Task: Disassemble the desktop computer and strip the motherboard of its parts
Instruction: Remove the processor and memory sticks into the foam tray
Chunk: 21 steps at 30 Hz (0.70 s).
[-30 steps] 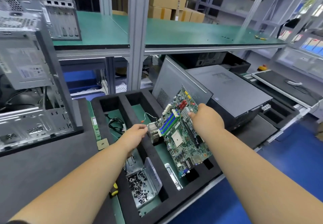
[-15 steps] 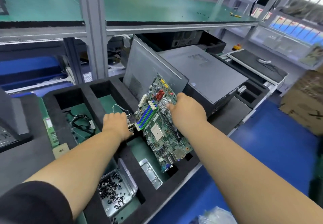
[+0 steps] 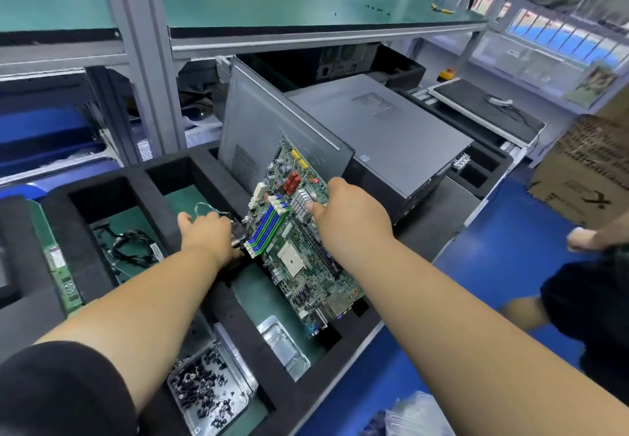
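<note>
Right hand (image 3: 347, 217) grips the green rectangular motherboard (image 3: 299, 248) by its right edge; left hand (image 3: 207, 234) clasps a small part at its left. Stiff, light, fragile: edge-hold advised.

Motherboard (image 3: 299, 248): green, blue memory slots, bare white socket; we hold it tilted above the foam tray (image 3: 204, 177).
</note>
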Motion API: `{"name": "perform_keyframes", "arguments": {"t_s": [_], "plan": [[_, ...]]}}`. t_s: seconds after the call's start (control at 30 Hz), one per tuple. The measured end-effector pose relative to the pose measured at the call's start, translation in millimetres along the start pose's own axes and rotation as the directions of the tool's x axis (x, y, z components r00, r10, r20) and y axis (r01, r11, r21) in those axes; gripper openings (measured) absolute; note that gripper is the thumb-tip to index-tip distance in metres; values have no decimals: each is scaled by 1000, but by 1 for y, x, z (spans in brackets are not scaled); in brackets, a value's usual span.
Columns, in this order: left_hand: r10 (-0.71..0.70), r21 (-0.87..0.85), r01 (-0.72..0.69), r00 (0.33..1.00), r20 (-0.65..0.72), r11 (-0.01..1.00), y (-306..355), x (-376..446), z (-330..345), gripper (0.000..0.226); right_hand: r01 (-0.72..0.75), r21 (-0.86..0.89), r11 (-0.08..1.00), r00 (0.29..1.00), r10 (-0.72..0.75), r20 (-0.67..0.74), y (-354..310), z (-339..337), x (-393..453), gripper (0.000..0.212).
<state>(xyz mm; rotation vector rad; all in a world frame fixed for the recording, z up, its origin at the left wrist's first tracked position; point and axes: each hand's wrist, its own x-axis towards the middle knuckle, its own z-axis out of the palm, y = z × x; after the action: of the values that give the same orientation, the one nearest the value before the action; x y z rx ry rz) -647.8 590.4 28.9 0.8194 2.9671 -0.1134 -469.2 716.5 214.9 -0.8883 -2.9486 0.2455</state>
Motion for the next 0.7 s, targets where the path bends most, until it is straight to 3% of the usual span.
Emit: {"name": "perform_keyframes", "arguments": {"t_s": [0.23,0.37,0.53,0.7], "plan": [[-104,5,104,994,-28,995,-22,21,4,58,-9,47,999,1000,8,8,7,5,2,33],[-91,-55,88,995,-47,995,-22,14,3,65,-19,60,998,999,16,52,7,11,2,34],[-83,-163,61,987,-136,985,-22,-7,-5,52,0,65,998,994,-8,112,4,33,3,34],[-45,-262,-6,981,-187,965,-24,-34,-13,55,12,91,996,990,-25,137,5,58,4,33]]}}
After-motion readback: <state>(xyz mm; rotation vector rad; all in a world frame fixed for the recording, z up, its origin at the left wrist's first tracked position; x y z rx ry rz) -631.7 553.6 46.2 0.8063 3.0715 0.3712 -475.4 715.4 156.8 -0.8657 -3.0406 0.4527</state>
